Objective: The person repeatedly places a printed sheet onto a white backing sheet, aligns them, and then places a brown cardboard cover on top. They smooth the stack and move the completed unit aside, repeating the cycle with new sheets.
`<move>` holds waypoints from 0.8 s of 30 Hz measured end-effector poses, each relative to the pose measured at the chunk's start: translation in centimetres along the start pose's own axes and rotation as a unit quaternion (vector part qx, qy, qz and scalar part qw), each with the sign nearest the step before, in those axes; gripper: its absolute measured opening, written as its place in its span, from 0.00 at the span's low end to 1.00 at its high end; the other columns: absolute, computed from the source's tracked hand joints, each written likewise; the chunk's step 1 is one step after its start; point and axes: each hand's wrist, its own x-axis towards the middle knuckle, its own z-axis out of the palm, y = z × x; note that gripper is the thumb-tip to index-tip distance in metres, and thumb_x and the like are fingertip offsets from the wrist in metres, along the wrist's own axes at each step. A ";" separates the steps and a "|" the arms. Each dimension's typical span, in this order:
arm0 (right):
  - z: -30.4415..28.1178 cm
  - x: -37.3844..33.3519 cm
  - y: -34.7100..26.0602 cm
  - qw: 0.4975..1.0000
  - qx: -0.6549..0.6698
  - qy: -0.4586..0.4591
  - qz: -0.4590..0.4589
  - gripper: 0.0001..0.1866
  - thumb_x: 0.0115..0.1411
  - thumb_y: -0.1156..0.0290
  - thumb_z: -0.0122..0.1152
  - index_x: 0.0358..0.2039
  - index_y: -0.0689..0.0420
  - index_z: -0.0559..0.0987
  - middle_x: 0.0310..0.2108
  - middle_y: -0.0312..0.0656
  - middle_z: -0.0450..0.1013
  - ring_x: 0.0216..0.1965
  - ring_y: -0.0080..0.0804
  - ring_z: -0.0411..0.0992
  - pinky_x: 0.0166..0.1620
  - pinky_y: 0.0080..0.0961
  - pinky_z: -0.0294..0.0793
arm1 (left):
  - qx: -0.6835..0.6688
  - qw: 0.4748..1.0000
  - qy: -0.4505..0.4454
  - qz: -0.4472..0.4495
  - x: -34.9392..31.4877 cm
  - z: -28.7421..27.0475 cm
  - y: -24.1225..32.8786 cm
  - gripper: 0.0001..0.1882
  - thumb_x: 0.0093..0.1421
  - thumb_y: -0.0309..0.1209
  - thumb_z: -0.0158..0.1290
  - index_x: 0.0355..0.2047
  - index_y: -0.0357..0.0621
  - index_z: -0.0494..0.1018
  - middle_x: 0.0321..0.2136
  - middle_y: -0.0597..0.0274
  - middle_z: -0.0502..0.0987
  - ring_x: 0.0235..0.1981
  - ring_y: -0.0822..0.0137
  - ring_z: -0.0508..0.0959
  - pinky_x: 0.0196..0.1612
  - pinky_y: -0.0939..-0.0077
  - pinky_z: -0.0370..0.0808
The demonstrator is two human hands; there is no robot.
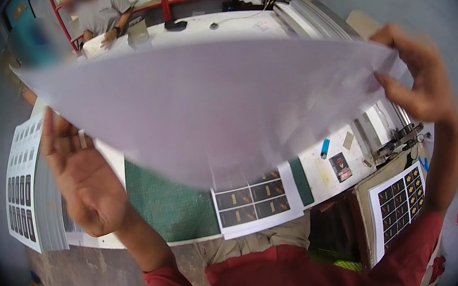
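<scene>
A large, pale greyish sheet of paper [206, 100] is held up above the table, bowed downward and blurred by motion. At its right corner my right hand [418, 77] pinches it between thumb and fingers. My left hand [88, 180] is open beside the sheet's left edge, palm showing, fingers stretched up and a ring on one of them. Whether those fingertips touch the sheet I cannot tell. Below it, printed sheets [253, 203] with dark card designs lie on a green cutting mat [168, 207], partly hidden by the raised sheet.
A thick stack of printed sheets [25, 185] stands at the left. More dark printed sheets [397, 208] lie at the lower right. A blue lighter [325, 148] and a black card [340, 167] rest on the white table near a long metal cutter [373, 128]. Another person [102, 15] works at the far left.
</scene>
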 end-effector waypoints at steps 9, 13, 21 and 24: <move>21.6 8.5 8.0 0.963 0.150 -0.221 0.035 0.28 0.40 0.67 0.62 0.44 0.64 0.78 0.38 0.54 0.77 0.41 0.44 0.75 0.47 0.35 0.75 | 0.369 0.856 0.001 -0.363 -3.8 -10.3 -2.6 0.41 0.46 0.17 0.63 0.62 0.47 0.63 0.45 0.53 0.70 0.39 0.67 0.73 0.40 0.74 0.73; 35.1 6.7 10.4 0.969 0.076 -0.224 0.069 0.30 0.41 0.73 0.60 0.50 0.64 0.76 0.47 0.56 0.74 0.52 0.51 0.71 0.57 0.37 0.70 | 0.352 0.815 -0.064 -0.457 -11.8 -15.7 -10.0 0.42 0.48 0.16 0.61 0.64 0.42 0.57 0.38 0.53 0.74 0.34 0.67 0.78 0.38 0.72 0.78; 38.0 5.5 11.0 0.968 0.113 -0.204 0.092 0.31 0.42 0.72 0.61 0.52 0.65 0.76 0.46 0.57 0.71 0.52 0.54 0.70 0.57 0.42 0.70 | 0.391 0.808 -0.063 -0.437 -15.0 -17.9 -13.7 0.37 0.48 0.20 0.60 0.60 0.37 0.62 0.40 0.49 0.77 0.37 0.63 0.80 0.41 0.72 0.78; 37.6 5.7 9.8 0.969 0.088 -0.215 0.081 0.31 0.43 0.71 0.61 0.52 0.64 0.77 0.45 0.56 0.70 0.49 0.53 0.70 0.54 0.41 0.69 | 0.397 0.802 -0.058 -0.442 -14.7 -17.3 -12.3 0.36 0.48 0.20 0.60 0.59 0.37 0.63 0.40 0.50 0.77 0.34 0.65 0.80 0.39 0.72 0.78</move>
